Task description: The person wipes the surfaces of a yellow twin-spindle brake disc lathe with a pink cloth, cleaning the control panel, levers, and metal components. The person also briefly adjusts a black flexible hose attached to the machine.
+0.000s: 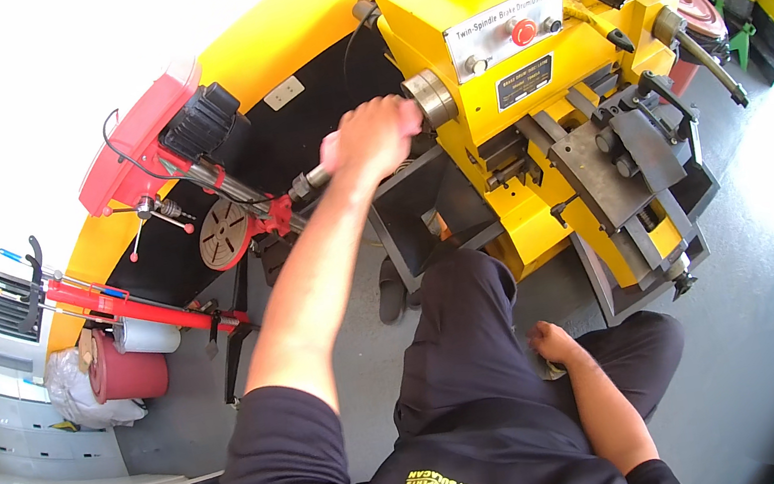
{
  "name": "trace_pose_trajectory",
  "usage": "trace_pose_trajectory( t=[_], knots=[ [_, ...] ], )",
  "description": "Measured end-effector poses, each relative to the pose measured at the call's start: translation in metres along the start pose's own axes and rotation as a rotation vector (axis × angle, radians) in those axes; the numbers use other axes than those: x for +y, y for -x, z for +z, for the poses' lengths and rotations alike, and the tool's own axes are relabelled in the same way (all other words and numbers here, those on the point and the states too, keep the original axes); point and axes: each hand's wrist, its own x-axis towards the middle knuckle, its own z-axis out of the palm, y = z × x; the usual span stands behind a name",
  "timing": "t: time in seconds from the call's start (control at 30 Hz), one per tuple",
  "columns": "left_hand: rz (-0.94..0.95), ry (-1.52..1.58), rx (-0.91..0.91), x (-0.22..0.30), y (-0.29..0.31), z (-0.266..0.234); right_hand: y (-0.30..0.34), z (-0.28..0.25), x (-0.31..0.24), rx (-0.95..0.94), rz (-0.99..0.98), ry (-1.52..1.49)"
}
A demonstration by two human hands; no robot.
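Note:
My left hand (372, 135) is stretched out and closed around the spindle shaft (309, 182) that sticks out of the left side of a yellow lathe machine (525, 88). Just to the right of my fingers sits the round metal collar (430, 98) of that spindle. My right hand (553, 344) rests low against my dark trouser leg, fingers curled, with a bit of pale cloth under it; whether it grips the cloth I cannot tell. A grey tool carriage (626, 153) sits on the machine's right part.
A red drill press (153, 137) with a round table (226, 233) stands to the left. Red bars (129, 308) and rolls (129, 369) lie by the yellow wall. A dark open stand (423, 211) is under the spindle. Grey floor (768, 283) lies to the right.

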Motion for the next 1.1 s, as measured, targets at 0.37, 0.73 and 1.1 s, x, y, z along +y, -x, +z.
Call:
trace_pose_trajectory(
  t=[0.37,0.73,1.1],
  knots=[
    [-0.249,0.474,0.235,0.012,-0.020,-0.011,0.007,-0.086,-0.253,0.309,-0.702,-0.050],
    [-0.382,0.510,-0.195,-0.017,-0.063,0.023,-0.019,-0.141,-0.426,0.803,-1.087,0.250],
    [-0.108,0.082,0.133,-0.028,0.068,0.000,-0.113,-0.088,-0.459,0.615,-1.248,0.504]
  ],
)
